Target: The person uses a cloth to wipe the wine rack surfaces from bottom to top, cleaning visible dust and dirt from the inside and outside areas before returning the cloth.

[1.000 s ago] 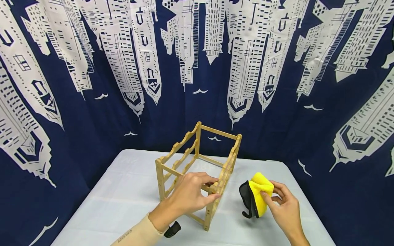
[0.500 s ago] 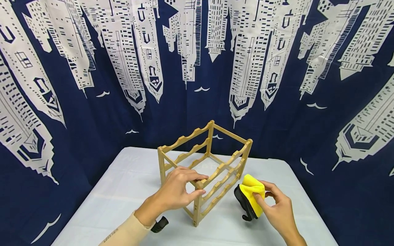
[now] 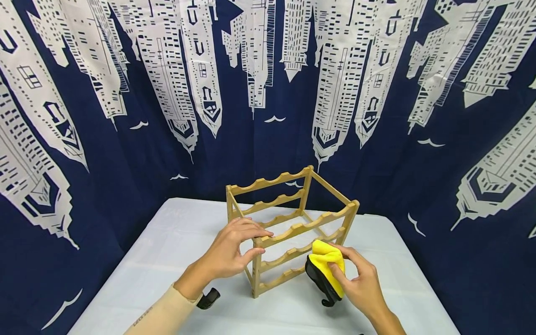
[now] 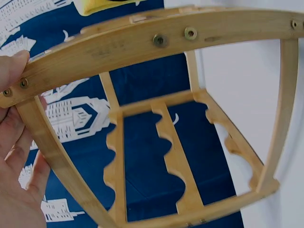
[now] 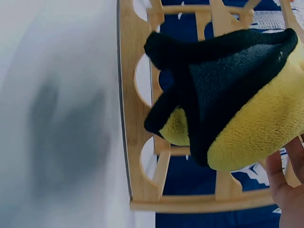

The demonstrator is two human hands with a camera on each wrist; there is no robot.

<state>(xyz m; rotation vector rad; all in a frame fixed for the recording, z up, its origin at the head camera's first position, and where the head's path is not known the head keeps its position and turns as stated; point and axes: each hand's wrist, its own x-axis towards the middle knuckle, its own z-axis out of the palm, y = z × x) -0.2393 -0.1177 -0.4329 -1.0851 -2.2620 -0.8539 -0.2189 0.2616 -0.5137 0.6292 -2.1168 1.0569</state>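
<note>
A light wooden rack (image 3: 301,228) with scalloped rails stands upright on the table. My left hand (image 3: 229,246) grips its near top corner, fingers over the top and thumb against the outer side. In the left wrist view, the same hand (image 4: 16,156) holds one end of the frame (image 4: 118,45). My right hand (image 3: 361,279) pinches a folded yellow cloth (image 3: 324,267) with a black edge and dark grey side, between thumb and fingers. The cloth hangs in front of the rack's lower rails. In the right wrist view, the cloth (image 5: 266,128) covers part of the rack.
A white cloth covers the table (image 3: 184,232). Behind it hangs a navy curtain (image 3: 259,149) with white city buildings printed upside down. A small black object (image 3: 208,298) shows beside my left wrist.
The rack has turned clockwise as seen from above: its far end swings right while the gripped corner shifts left with my left hand. My right hand and the yellow cloth have moved left, toward the rack.
</note>
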